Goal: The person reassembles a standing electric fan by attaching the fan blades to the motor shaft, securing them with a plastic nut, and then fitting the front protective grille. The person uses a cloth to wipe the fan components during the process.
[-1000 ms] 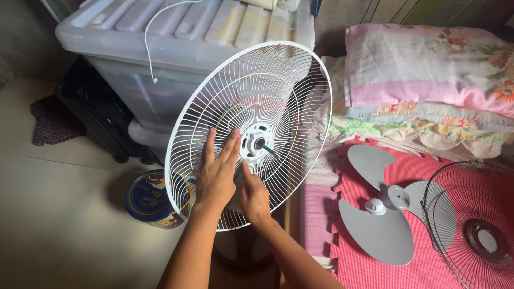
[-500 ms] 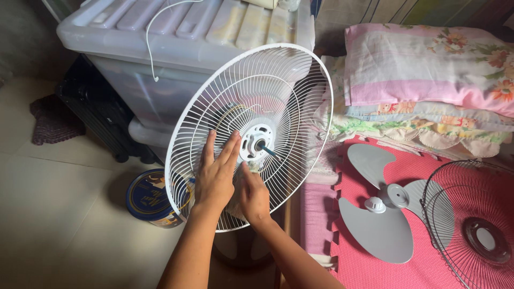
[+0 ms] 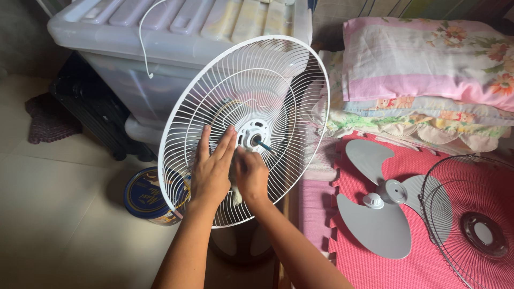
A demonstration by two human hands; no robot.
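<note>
My left hand [image 3: 210,167] lies open and flat, fingers spread, against the wires of the white rear fan guard [image 3: 243,128], which stands tilted on the fan in front of a translucent plastic storage bin [image 3: 160,37]. My right hand [image 3: 250,177] is closed on a small pale cloth [image 3: 235,194], pressing it to the guard just below the white centre hub [image 3: 251,134] and its motor shaft [image 3: 263,145]. To the right, the grey fan blade [image 3: 375,214] and the dark front guard [image 3: 471,225] lie on a pink foam mat [image 3: 342,262], with a blue round tin [image 3: 147,197] on the floor at left
</note>
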